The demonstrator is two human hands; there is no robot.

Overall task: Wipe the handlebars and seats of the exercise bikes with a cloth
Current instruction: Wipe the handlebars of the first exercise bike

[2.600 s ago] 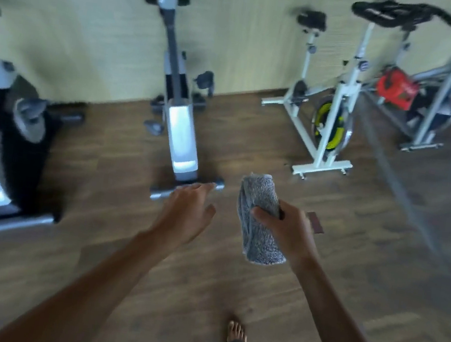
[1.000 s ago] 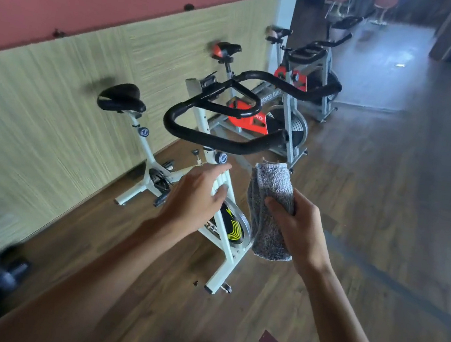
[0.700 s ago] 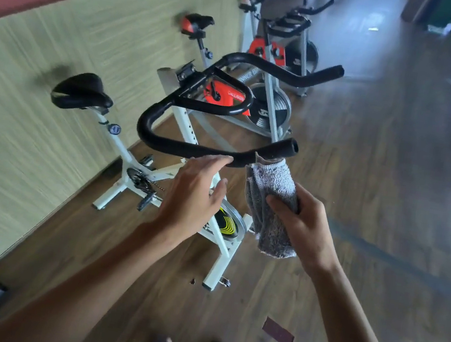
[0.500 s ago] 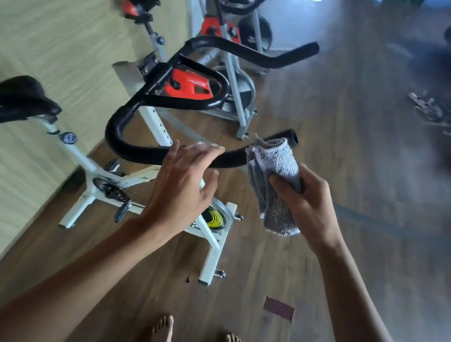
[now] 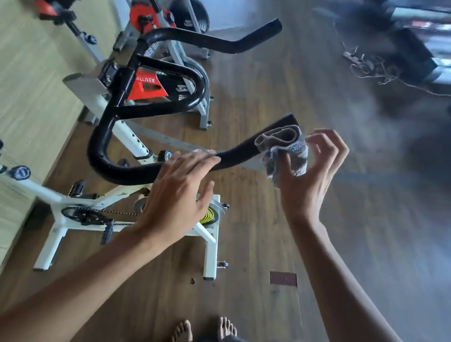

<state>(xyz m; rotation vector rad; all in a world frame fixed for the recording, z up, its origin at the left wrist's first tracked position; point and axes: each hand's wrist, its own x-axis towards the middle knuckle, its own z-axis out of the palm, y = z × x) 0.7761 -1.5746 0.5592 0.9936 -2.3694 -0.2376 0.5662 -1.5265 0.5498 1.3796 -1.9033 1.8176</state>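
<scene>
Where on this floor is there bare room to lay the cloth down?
Bare floor lies right of the white bike, around the dark red patch. Crowded: the red bike beyond it, tangled cables further right.

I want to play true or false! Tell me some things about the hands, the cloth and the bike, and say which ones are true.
1. The right hand holds a grey cloth at the end of the black handlebar. True.
2. The left hand grips the bike seat. False: its straight fingers rest on the handlebar.
3. The person wears shoes. False: the feet are bare.
4. The frame under that handlebar is white. True.
</scene>
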